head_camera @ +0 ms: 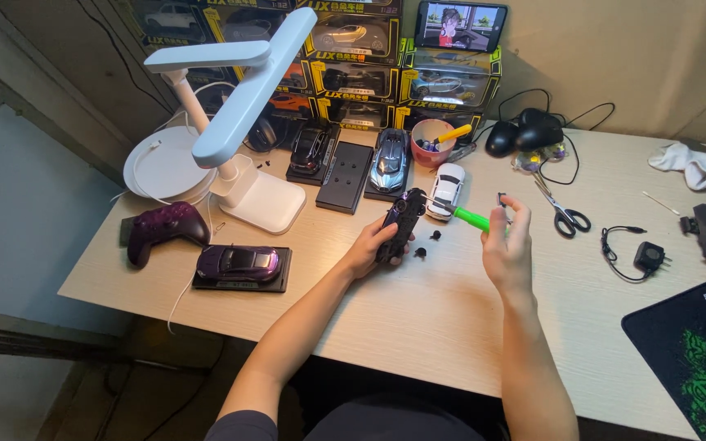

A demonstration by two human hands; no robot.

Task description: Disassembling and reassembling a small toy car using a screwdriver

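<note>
The left hand [367,249] is clamped around a dark model car [400,224], holding it tilted with its underside turned up, just above the middle of the surface [418,310]. The right hand [507,249] has its grip closed on a green-handled screwdriver [469,217], whose metal tip reaches left to the far end of the held car. Two small black wheels [426,245] lie on the surface just beside the car, between the hands.

Just beyond the car stands a white car [448,188], and farther back a silver-blue car [390,159] on a black base. Left of that lies an empty black base [345,175], then a black car [310,149] on its own base. A pink cup [431,143] holding tools stands at the far side, in front of stacked boxes [361,65] of model cars.

To the left, a white desk lamp [239,98] rises over the surface. Near it lie a purple game controller [165,229] and a purple car [240,263] on a base. To the right of the hands are scissors [564,214], two black mice [525,131], a small charger [649,257], a white sock [688,163], and a black-and-green mouse pad [692,351] at the near right corner.
</note>
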